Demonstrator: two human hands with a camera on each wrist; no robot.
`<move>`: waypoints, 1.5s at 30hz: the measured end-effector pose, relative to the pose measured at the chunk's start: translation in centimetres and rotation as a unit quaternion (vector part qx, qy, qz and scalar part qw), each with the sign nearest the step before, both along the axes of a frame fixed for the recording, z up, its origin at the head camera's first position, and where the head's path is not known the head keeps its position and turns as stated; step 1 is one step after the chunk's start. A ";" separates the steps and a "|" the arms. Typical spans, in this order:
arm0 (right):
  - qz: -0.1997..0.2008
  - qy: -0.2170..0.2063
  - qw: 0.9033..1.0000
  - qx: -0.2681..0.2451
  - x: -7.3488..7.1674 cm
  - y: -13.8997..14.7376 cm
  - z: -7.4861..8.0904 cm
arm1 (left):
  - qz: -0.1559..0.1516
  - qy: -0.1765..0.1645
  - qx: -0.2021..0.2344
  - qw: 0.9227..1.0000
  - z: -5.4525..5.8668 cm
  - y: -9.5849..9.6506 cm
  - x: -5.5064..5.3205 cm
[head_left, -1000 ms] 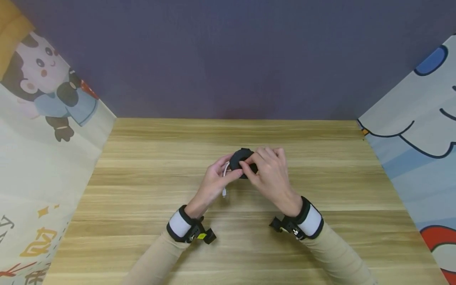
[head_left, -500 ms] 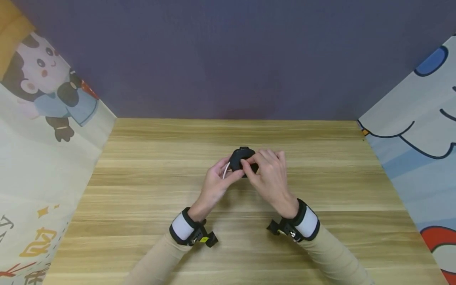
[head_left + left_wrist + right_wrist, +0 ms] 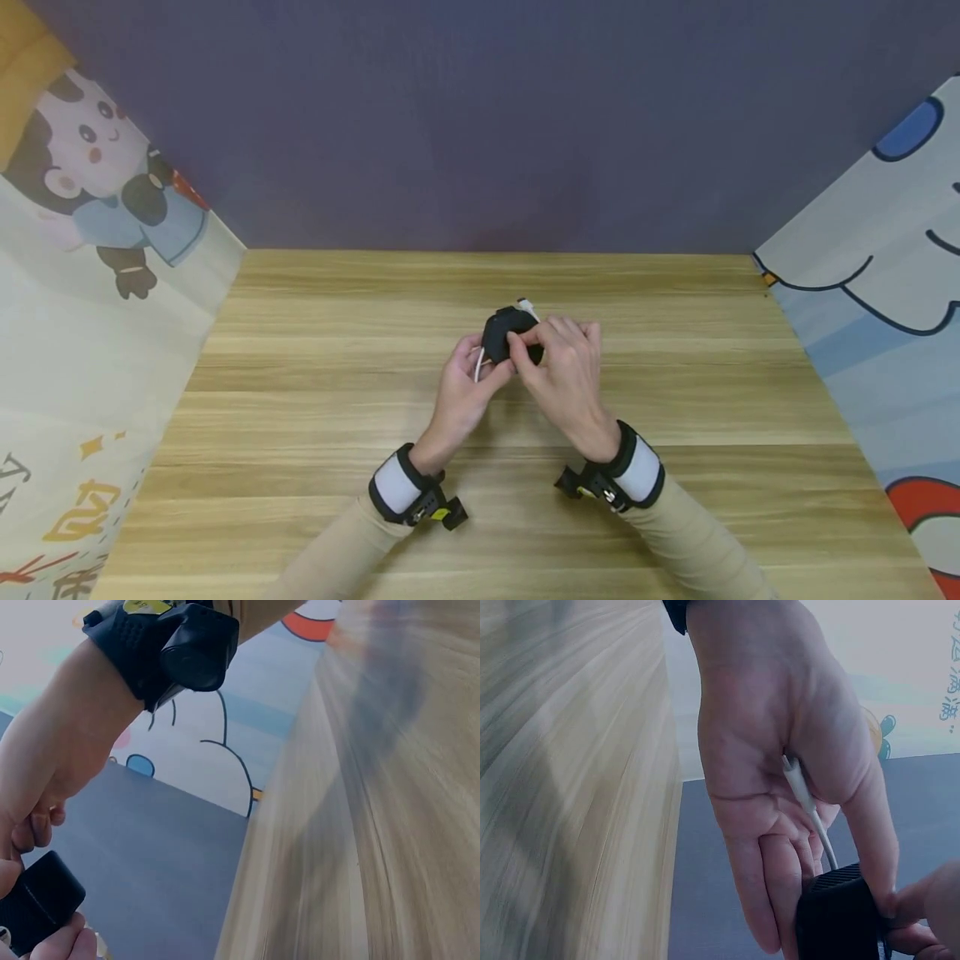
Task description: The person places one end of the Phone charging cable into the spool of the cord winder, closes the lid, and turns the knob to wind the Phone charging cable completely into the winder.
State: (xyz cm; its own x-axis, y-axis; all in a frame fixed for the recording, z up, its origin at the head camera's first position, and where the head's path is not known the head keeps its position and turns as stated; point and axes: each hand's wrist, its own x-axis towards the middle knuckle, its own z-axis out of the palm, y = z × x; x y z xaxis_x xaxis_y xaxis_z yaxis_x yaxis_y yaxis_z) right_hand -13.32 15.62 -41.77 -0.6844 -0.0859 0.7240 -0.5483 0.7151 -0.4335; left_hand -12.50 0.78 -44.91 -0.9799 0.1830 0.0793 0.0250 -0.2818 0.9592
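A black, rounded, flat-faced case is held between both hands above the table. Its ribbed edge shows in the right wrist view. My left hand grips the case from the left with thumb and fingers. My right hand pinches it at the near right, thumb and forefinger together on its face. A white cable runs down from its left side, and its end lies against my left palm in the right wrist view. A white plug sticks out beyond its top right edge. The hands hide much of the case.
The wood-grain table lies under both hands. A dark blue-grey panel rises behind it. Printed cartoon walls stand at the left and right. Each wrist wears a strap with a small camera.
The case has turned slightly in the hands. The white plug now shows at its top right; earlier a plug end hung low at the left. My left hand has shifted slightly right.
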 end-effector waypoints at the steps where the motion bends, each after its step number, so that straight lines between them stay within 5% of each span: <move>1: -0.002 0.000 1.000 -0.002 0.0 0.0 0.0 | 0.005 0.002 0.003 1.000 -0.1 0.1 0.0; 17: -0.014 -0.002 0.999 -0.029 0.0 -0.3 -0.1 | 0.053 0.007 0.008 0.999 -0.3 1.3 0.5; 27: 0.000 0.001 1.000 -0.028 -0.1 -0.3 -0.5 | 0.053 -0.008 -0.016 0.998 -0.5 0.8 0.3; 37: 0.059 0.028 0.998 -0.004 -0.8 1.3 -0.5 | 0.040 -0.040 -0.027 0.998 -0.1 -0.3 -0.5; 45: 0.121 0.037 0.989 0.080 -1.3 2.9 0.3 | 0.018 -0.052 -0.039 0.998 0.0 -1.1 -0.7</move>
State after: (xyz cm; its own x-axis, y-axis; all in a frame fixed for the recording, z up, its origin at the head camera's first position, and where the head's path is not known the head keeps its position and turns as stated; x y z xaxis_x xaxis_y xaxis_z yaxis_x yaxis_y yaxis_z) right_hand -14.61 18.51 -41.47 -0.5759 -0.3573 0.7353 -0.7374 0.6154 -0.2785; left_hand -13.20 -0.34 -44.89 -0.9881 0.1498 -0.0363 -0.0673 -0.2070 0.9760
